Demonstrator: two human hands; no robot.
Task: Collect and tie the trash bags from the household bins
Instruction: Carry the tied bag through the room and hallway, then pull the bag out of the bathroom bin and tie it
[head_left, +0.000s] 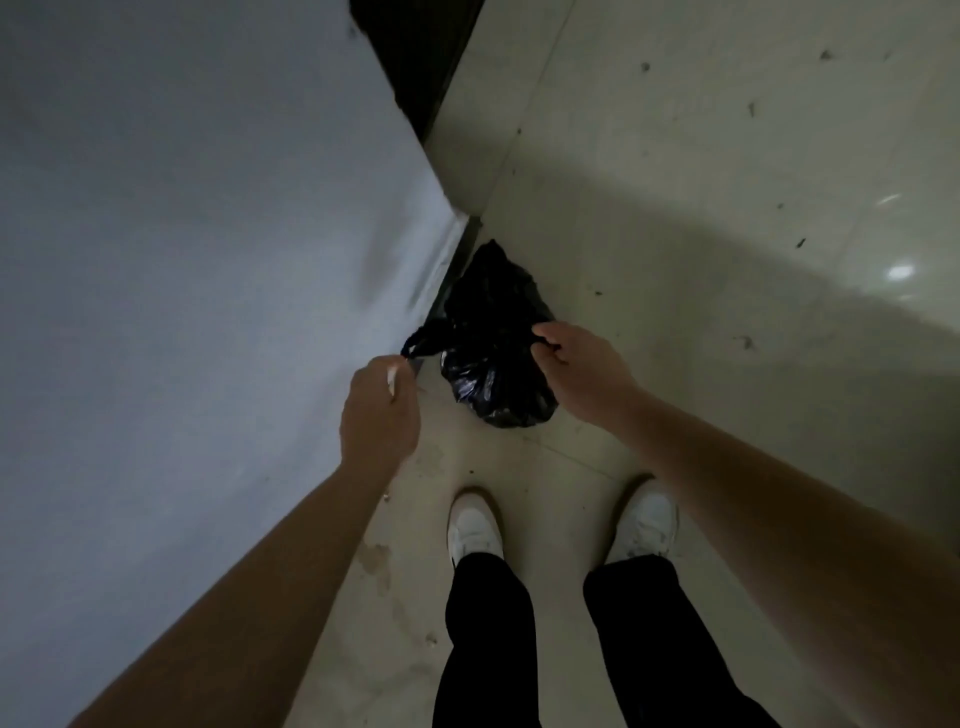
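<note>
A small black trash bag hangs just above the tiled floor, close to the wall's base. My left hand pinches one stretched ear of the bag at its left side, with a small white object also between its fingers. My right hand grips the other ear on the bag's right side. Both ears are pulled apart sideways. The bag's body bulges and shines below my hands.
A pale wall runs along the left. A dark opening sits at the top by the wall's corner. The beige floor has scattered dark specks. My two white shoes stand just behind the bag.
</note>
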